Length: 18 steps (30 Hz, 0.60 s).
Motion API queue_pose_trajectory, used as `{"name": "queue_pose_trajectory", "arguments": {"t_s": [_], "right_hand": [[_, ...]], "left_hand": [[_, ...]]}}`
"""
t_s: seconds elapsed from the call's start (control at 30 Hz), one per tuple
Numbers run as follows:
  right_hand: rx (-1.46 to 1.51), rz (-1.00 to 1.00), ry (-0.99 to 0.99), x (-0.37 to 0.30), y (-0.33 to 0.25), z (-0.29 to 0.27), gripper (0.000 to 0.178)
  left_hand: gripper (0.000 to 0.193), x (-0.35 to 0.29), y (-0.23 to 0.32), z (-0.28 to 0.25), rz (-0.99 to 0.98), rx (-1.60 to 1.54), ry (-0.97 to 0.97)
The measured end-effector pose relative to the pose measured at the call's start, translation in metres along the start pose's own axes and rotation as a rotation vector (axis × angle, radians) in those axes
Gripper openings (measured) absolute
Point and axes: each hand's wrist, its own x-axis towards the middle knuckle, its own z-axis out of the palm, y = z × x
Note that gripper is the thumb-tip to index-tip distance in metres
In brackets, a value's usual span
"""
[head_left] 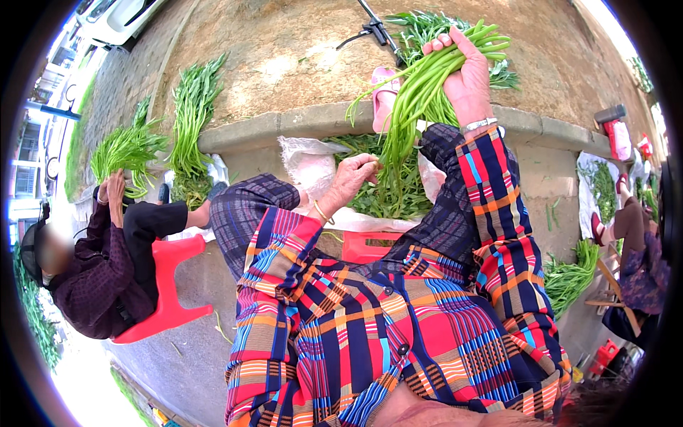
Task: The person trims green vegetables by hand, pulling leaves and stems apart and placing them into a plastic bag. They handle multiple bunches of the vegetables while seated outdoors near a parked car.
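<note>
Above the far right part of the white sheet (309, 158) on the ground, a bunch (421, 92) of long green stems hangs in the air from the raised right hand (469, 80). That hand is wrapped round the stems near their thick ends, which poke out past the fist; the thinner ends droop toward the loose leaves (407, 193) lying on the sheet. The left hand (353, 179) is lower, its fingers curled to a narrow gap just beside the hanging ends; whether they pinch a stem I cannot tell.

The bunch looks light for its bulk, a load one hand can bear. Its thick ends seem firm and crisp, so they should snap if bent sharply, while the lower ends look limp and apt to tangle with the leaves. The smooth skins may be slick if damp, and a loose fist could let inner stems slide out. The best hold is round the thick ends, snug but not crushing; the thin ends are better taken a few at a time, by fingertip, since a hard tug there would likely tear them.

Beyond the sheet's far edge runs the curb (249, 132), and on the dirt past it lie more greens (504, 75).
</note>
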Motion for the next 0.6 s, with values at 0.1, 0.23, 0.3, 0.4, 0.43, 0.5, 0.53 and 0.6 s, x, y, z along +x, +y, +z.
{"name": "queue_pose_trajectory", "arguments": {"t_s": [0.1, 0.23, 0.3, 0.4, 0.43, 0.5, 0.53, 0.6], "right_hand": [[-0.010, 0.002, -0.004, 0.000, 0.000, -0.001, 0.010], [-0.008, 0.015, 0.005, -0.002, 0.006, 0.001, 0.010], [-0.006, 0.014, 0.013, -0.005, 0.006, 0.003, 0.010], [-0.009, 0.019, 0.022, -0.007, 0.010, 0.003, 0.011], [-0.013, 0.024, 0.028, -0.009, 0.012, 0.004, 0.011], [-0.021, 0.034, 0.041, -0.012, 0.015, 0.006, 0.012], [-0.011, 0.020, 0.037, -0.011, 0.014, 0.007, 0.013], [0.010, -0.002, 0.023, -0.011, 0.015, 0.009, 0.013]], "left_hand": [[0.018, 0.002, 0.007, 0.000, -0.018, 0.181, -0.002], [0.016, 0.003, 0.005, -0.002, -0.090, 0.214, 0.046], [0.016, 0.003, 0.001, -0.005, -0.155, -0.059, 0.108], [0.017, 0.002, 0.006, 0.000, -0.179, -0.087, 0.243], [0.017, 0.002, 0.005, 0.001, -0.131, 0.119, 0.255], [0.020, 0.006, -0.002, 0.004, 0.342, 0.880, 0.353], [0.019, 0.007, -0.011, 0.004, 0.214, 0.823, 0.347], [0.018, 0.006, -0.028, 0.003, -0.037, 0.703, 0.338]]}}
